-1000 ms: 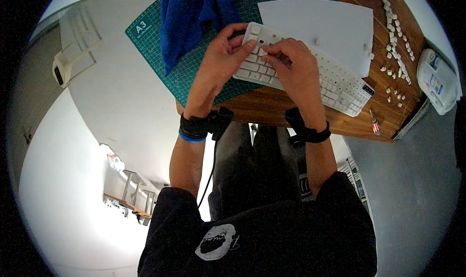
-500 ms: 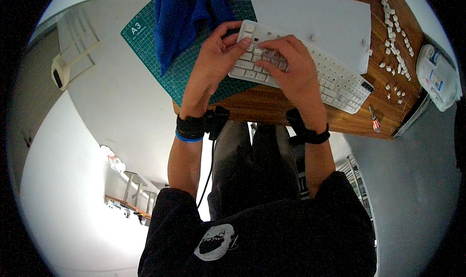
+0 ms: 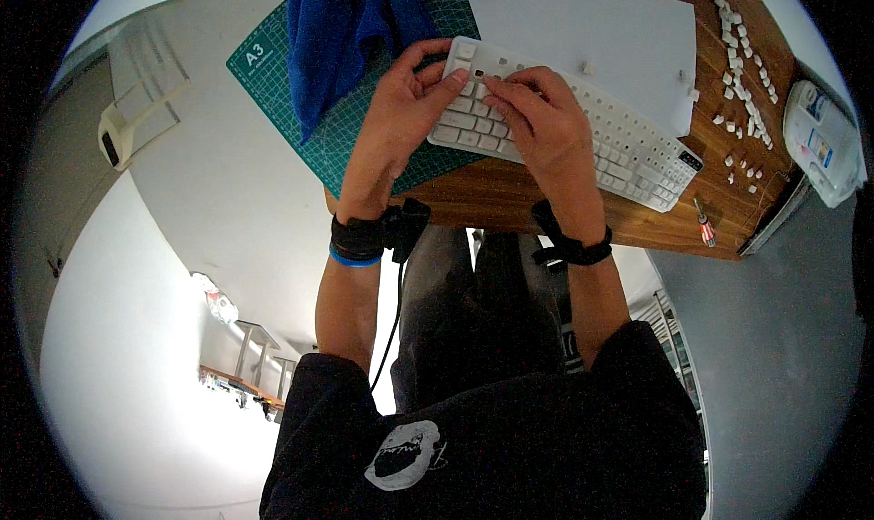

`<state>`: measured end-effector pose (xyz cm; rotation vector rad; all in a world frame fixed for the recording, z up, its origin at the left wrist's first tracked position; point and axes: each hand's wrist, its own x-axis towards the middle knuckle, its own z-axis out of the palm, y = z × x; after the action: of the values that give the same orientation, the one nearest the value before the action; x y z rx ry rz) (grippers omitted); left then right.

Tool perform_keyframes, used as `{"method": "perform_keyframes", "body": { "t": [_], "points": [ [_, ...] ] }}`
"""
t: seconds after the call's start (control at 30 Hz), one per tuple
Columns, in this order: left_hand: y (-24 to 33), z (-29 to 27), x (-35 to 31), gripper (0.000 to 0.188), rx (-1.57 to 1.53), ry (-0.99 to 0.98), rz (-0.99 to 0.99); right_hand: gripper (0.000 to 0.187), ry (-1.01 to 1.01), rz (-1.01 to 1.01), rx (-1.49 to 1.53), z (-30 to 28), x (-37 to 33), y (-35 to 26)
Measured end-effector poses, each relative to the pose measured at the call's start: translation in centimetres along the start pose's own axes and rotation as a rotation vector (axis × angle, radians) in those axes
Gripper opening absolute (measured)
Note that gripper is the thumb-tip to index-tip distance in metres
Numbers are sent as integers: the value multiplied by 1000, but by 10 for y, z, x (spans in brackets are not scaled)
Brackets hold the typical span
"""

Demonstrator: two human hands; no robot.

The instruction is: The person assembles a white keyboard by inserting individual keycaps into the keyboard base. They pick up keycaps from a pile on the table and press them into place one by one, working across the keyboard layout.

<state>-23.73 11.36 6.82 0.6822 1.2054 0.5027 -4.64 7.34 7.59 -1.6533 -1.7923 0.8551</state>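
Observation:
A white keyboard (image 3: 628,147) lies slanted across the wooden desk (image 3: 510,197) and a green cutting mat (image 3: 300,92). My left hand (image 3: 401,124) grips its left end, thumb on the keys and fingers curled round the far edge. My right hand (image 3: 542,128) rests on the keys beside it, fingertips bunched on a keycap next to an open key socket (image 3: 480,65). The fingertips of both hands nearly touch there. Both wrists wear dark straps.
A blue cloth (image 3: 346,19) lies on the mat behind my left hand. A white paper sheet (image 3: 592,28) holds a few loose keycaps. Several more keycaps (image 3: 742,46) are scattered at the right, near a small red-handled tool (image 3: 704,224) and a white packet (image 3: 819,142).
My right hand's fingers have slid toward the keyboard's left end, closer to my left thumb. The left hand keeps its grip on the keyboard.

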Motion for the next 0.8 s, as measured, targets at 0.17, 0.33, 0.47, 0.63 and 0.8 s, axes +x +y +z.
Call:
{"method": "perform_keyframes", "body": {
  "t": [0.17, 0.33, 0.47, 0.63, 0.8],
  "points": [
    [-2, 0, 1, 39, -8, 3, 27, 19, -44, 5, 18, -4, 2, -5],
    [-1, 1, 0, 40, -5, 1, 28, 17, -84, 30, -10, -6, 2, -12],
    [0, 1, 1, 43, -9, -3, 33, 18, -79, 92, 2, -5, 1, -19],
    [-1, 2, 0, 55, 19, -8, 53, 23, -54, 132, 7, 1, -2, -18],
    [1, 2, 0, 62, 76, 2, 37, 20, -82, 106, 28, 0, -2, -19]
  ]
}}
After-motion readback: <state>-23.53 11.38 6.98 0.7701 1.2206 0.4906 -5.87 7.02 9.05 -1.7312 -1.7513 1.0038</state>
